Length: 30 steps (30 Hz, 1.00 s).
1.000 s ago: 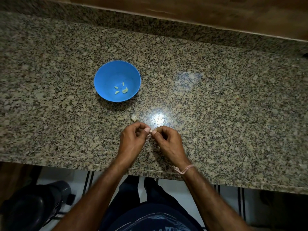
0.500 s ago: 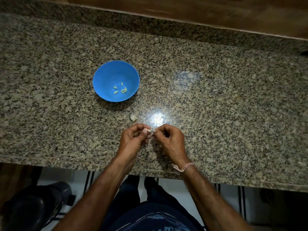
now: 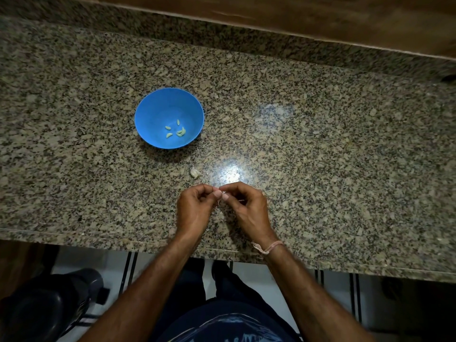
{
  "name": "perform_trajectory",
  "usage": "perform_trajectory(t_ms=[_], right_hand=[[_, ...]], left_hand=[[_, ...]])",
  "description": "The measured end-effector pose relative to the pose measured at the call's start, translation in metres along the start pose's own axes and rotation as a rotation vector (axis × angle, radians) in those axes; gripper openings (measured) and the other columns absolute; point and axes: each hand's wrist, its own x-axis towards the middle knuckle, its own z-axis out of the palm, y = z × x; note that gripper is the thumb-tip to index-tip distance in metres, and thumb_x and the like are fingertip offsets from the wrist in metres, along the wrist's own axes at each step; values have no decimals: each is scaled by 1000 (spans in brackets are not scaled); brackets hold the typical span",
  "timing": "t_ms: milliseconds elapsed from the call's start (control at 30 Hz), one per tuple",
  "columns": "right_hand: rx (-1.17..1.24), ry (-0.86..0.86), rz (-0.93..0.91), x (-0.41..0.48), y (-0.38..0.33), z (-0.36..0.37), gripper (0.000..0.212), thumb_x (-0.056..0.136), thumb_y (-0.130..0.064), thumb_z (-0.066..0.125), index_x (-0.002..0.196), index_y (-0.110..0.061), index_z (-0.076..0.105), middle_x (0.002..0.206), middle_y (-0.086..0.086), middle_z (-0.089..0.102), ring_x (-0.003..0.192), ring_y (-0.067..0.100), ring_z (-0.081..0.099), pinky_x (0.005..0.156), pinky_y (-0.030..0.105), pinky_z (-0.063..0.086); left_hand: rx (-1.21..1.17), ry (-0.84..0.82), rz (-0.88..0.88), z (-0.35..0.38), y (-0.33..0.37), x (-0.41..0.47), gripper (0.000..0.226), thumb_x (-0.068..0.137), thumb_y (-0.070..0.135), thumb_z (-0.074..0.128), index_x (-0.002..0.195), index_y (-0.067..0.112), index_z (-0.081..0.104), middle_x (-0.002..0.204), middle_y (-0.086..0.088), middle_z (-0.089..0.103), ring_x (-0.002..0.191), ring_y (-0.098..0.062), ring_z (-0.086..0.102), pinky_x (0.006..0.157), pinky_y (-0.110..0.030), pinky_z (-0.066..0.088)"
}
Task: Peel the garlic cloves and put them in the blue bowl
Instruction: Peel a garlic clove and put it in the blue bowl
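A blue bowl (image 3: 153,112) stands on the granite counter, left of centre, with several peeled pale cloves (image 3: 175,131) on its bottom. One unpeeled garlic clove (image 3: 195,172) lies on the counter between the bowl and my hands. Near the counter's front edge my left hand (image 3: 195,209) and my right hand (image 3: 246,207) meet fingertip to fingertip. Both pinch one small garlic clove (image 3: 224,194), which is mostly hidden by my fingers. A thin strip of skin hangs below it.
The granite counter (image 3: 320,169) runs the full width, with a raised granite ledge and a wooden board along the back. Its front edge lies just under my wrists. A dark stool (image 3: 47,307) stands on the floor at lower left.
My hands have stayed at the same spot, fingers shifting slightly on the clove; the right fingers have closed a little nearer the left thumb. The bowl and the loose clove have not moved.
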Motion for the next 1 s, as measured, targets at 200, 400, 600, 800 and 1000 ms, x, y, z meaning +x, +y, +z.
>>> perform_trajectory(t_ms=[200, 400, 600, 800, 1000], right_hand=[[47, -55, 4, -1, -3, 1, 19, 93, -14, 76, 113, -15, 78, 106, -4, 78, 101, 13, 73, 89, 35, 62], [44, 8, 22, -5, -3, 3, 13, 87, -9, 82, 96, -12, 74, 88, 0, 74, 84, 16, 72, 77, 32, 63], [316, 56, 209, -2, -5, -3, 13, 89, 1, 77, 100, 3, 73, 97, 17, 77, 89, 27, 76, 75, 27, 61], [339, 80, 235, -1, -2, -6, 14, 90, -6, 77, 100, 3, 73, 99, 15, 78, 96, 29, 76, 81, 30, 62], [50, 83, 68, -1, 3, -9, 6, 90, -13, 79, 92, -9, 75, 88, 2, 77, 86, 16, 75, 81, 34, 63]], left_hand=[[-117, -12, -107, -1, 3, -2, 12, 98, 20, 69, 93, 12, 76, 82, 5, 75, 84, -14, 74, 89, -41, 59], [374, 15, 211, -4, 6, -4, 20, 99, 27, 65, 80, 30, 59, 84, 11, 64, 81, -8, 61, 65, -29, 43], [202, 3, 154, -2, -1, -2, 14, 101, 18, 62, 92, 27, 68, 95, 10, 70, 93, -11, 67, 78, -34, 55], [223, 19, 217, 0, 1, -9, 12, 91, 35, 77, 100, 27, 76, 98, 14, 73, 91, -5, 68, 77, -36, 60], [433, 28, 367, -6, 3, -8, 12, 94, 36, 74, 100, 27, 79, 94, 16, 71, 82, 0, 64, 70, -29, 55]])
